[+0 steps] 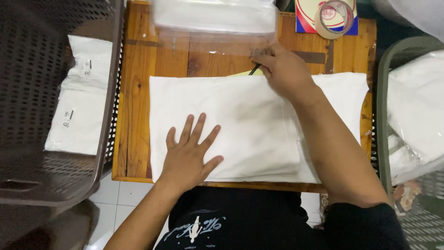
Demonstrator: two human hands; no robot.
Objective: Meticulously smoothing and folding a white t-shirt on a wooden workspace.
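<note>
Hands first: left hand (188, 155) lies flat with fingers spread, pressing the near-left part of a folded white garment (240, 125) in a clear bag. It covers most of the small wooden table (138, 92), long axis running left to right. Right hand (282, 69) sits at the garment's far edge, fingers pressed together, pinching what looks like the bag's flap, with a thin dark stick-like thing poking out beside it, can't tell what. So the opening lies far-right, closer to the right hand. One tape roll (336, 18) at the far-right corner, one stack of clear bags (215, 18) at the far edge, two baskets: brown (55, 176) left, green (393, 60) right.
</note>
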